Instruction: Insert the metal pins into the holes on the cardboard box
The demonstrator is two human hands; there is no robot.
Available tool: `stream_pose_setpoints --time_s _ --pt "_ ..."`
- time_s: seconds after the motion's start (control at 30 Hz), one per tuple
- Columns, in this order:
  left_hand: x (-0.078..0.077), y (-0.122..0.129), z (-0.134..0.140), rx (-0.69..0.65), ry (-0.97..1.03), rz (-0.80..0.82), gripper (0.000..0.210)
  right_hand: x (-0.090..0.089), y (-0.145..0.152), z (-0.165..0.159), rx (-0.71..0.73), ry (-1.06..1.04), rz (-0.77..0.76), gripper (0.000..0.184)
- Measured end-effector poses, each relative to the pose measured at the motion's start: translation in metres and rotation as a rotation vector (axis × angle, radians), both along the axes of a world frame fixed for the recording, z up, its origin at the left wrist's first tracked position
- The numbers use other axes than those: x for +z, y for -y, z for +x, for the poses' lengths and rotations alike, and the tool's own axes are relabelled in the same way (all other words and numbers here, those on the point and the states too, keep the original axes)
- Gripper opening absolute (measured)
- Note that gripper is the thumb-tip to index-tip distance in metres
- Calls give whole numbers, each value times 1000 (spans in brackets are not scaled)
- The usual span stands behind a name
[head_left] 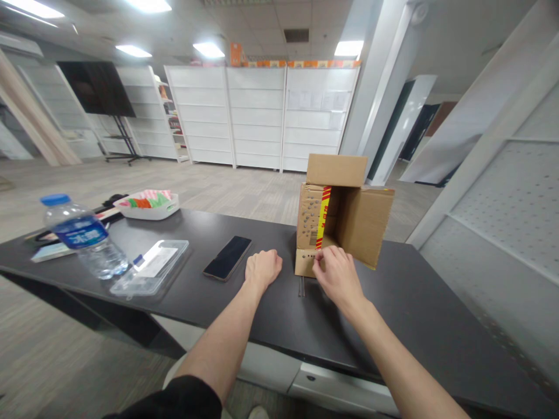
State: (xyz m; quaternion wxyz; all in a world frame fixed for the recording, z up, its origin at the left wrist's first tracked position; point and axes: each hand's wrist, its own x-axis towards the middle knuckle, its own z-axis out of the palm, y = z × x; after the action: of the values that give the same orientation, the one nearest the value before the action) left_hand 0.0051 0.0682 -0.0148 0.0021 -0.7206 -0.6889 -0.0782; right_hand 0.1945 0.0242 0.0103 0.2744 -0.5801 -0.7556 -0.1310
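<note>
The left hand [263,270] rests in a loose fist on a dark desk [393,302]. At two o'clock from it stands an open cardboard box [309,218], with yellow-and-red tape [324,218] beside its opening. The right hand [339,276] bends its fingertips to the box's dotted lower flap [304,265]; anything between them is hidden. Two thin metal rods [300,286] show at four o'clock, a smartphone [227,258] at ten, a clear plastic case [151,285] and a blue-capped water bottle [82,233] at nine, white shelving [257,116] at twelve.
</note>
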Motion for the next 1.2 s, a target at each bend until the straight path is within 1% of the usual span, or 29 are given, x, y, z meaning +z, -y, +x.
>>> stream_pose_setpoints --time_s 0.2,0.33,0.5,0.67,0.83,1.2 --pt "2 1 1 0 -1 -3 39 -11 12 7 140 -161 -36 7" --pt "3 2 1 3 -6 -10 40 -21 27 6 205 -210 -38 8" --pt "4 2 1 24 -6 -28 41 -34 42 3 258 -141 -42 11" --pt "6 3 2 22 5 -46 41 -43 47 2 274 -82 -55 12" --pt "5 3 2 25 9 -51 41 -45 49 2 280 -75 -103 12" --pt "4 2 0 10 5 -35 41 -43 51 2 373 -111 -181 12"
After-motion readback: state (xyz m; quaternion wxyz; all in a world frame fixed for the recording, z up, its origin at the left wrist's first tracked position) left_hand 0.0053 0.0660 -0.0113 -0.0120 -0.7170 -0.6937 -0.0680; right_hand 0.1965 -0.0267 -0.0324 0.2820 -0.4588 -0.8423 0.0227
